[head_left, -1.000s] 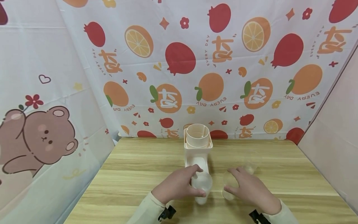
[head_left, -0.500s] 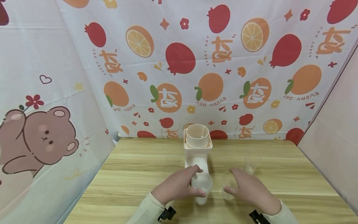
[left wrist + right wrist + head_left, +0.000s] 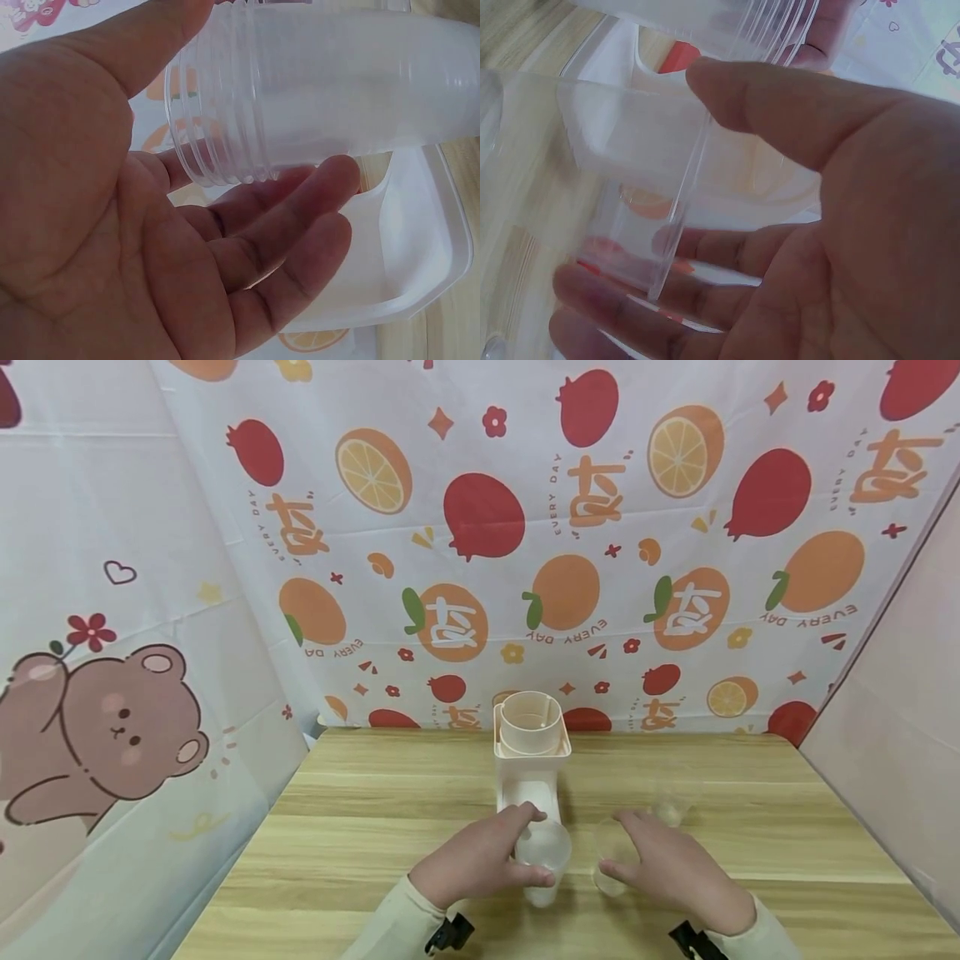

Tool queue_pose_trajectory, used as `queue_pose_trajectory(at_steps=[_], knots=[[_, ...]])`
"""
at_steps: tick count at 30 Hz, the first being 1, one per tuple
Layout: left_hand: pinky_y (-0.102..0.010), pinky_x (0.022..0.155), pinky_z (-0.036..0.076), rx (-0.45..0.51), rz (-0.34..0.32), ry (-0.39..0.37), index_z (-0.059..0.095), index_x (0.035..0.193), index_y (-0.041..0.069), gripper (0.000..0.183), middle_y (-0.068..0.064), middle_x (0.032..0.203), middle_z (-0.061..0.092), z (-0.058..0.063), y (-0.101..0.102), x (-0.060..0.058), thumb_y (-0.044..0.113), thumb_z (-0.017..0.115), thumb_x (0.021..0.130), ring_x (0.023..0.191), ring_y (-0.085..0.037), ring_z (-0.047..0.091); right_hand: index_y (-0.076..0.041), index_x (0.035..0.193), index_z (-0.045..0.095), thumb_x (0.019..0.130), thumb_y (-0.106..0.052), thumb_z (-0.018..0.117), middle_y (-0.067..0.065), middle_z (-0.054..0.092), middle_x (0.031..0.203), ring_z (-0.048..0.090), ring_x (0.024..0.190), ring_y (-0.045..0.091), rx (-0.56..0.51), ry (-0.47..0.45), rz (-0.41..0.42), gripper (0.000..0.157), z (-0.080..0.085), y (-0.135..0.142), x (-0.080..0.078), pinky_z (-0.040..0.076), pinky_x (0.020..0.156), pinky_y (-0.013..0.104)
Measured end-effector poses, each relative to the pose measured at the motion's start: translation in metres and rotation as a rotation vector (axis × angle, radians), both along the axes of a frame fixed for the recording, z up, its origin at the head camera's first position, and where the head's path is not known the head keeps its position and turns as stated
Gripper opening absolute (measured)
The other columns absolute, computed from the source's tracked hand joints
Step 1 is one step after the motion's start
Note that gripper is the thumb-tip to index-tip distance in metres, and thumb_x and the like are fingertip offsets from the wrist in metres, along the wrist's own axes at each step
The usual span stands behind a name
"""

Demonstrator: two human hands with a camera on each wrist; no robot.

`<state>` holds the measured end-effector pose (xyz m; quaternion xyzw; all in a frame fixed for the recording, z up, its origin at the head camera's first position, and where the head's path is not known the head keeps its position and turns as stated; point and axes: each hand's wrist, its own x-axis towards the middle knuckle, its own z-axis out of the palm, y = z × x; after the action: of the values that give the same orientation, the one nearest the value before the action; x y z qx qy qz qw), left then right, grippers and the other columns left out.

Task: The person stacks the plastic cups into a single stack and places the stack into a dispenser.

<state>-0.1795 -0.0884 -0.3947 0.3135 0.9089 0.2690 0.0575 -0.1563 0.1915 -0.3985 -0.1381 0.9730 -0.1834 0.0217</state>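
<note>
Clear plastic cups nested in a stack [image 3: 544, 852] stand upright in front of a cream plastic stand. My left hand [image 3: 480, 857] holds this stack near its rims, thumb on one side and fingers on the other. In the left wrist view several rims show close together on the cup stack [image 3: 337, 90]. To the right, my right hand [image 3: 671, 864] grips a single clear cup [image 3: 611, 852] between thumb and fingers. That cup [image 3: 637, 135] is see-through in the right wrist view, its rim near the thumb tip. Wood grain shows through it in the head view.
The cream stand [image 3: 532, 768] carries a round open tube [image 3: 531, 727] on a square top. Another clear cup [image 3: 670, 810] stands on the wooden table [image 3: 360, 827] beyond my right hand. A fruit-printed cloth [image 3: 420, 527] hangs behind the table.
</note>
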Motion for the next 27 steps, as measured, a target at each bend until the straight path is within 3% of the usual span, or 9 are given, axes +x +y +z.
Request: queue_pose_trajectory(at_steps=[5, 8, 13, 19, 27], knots=[[-0.029, 0.077, 0.051, -0.005, 0.005, -0.013, 0.054, 0.134, 0.022, 0.068, 0.009, 0.109, 0.063, 0.0, 0.0, 0.002, 0.059, 0.08, 0.083, 0.083, -0.004, 0.06, -0.015, 0.136, 0.063, 0.082, -0.064, 0.077, 0.008, 0.064, 0.124, 0.066, 0.101, 0.023, 0.023, 0.02, -0.008, 0.074, -0.002, 0.001, 0.001, 0.056, 0.078, 0.046], [-0.03, 0.08, 0.052, -0.014, 0.009, -0.022, 0.054, 0.135, 0.022, 0.069, 0.007, 0.114, 0.064, 0.001, 0.0, 0.002, 0.059, 0.079, 0.083, 0.087, -0.005, 0.061, -0.015, 0.136, 0.064, 0.082, -0.062, 0.078, 0.01, 0.064, 0.127, 0.065, 0.107, 0.026, 0.018, 0.035, -0.012, 0.073, -0.002, 0.0, 0.001, 0.056, 0.081, 0.048], [-0.032, 0.085, 0.053, -0.025, 0.018, -0.033, 0.053, 0.138, 0.022, 0.07, 0.004, 0.123, 0.065, 0.001, 0.001, 0.002, 0.059, 0.079, 0.084, 0.097, -0.007, 0.063, -0.002, 0.142, 0.054, 0.084, -0.05, 0.081, 0.014, 0.063, 0.133, 0.063, 0.118, 0.03, -0.058, 0.087, -0.042, 0.08, 0.002, -0.003, 0.002, 0.055, 0.089, 0.051], [-0.03, 0.082, 0.053, -0.036, 0.02, 0.002, 0.053, 0.139, 0.02, 0.073, 0.005, 0.115, 0.065, -0.001, 0.002, 0.003, 0.059, 0.079, 0.083, 0.091, -0.006, 0.062, 0.0, 0.139, 0.054, 0.084, -0.036, 0.084, 0.013, 0.059, 0.129, 0.063, 0.111, 0.028, -0.145, 0.27, -0.026, 0.072, 0.013, -0.01, 0.004, 0.056, 0.085, 0.046], [-0.029, 0.08, 0.053, -0.052, 0.017, 0.036, 0.055, 0.137, 0.02, 0.073, 0.007, 0.112, 0.065, -0.001, 0.003, 0.002, 0.06, 0.08, 0.082, 0.088, -0.005, 0.061, -0.006, 0.14, 0.053, 0.08, -0.032, 0.087, 0.008, 0.057, 0.128, 0.062, 0.114, 0.028, -0.253, 0.517, 0.035, 0.074, 0.016, -0.015, 0.005, 0.056, 0.086, 0.049]])
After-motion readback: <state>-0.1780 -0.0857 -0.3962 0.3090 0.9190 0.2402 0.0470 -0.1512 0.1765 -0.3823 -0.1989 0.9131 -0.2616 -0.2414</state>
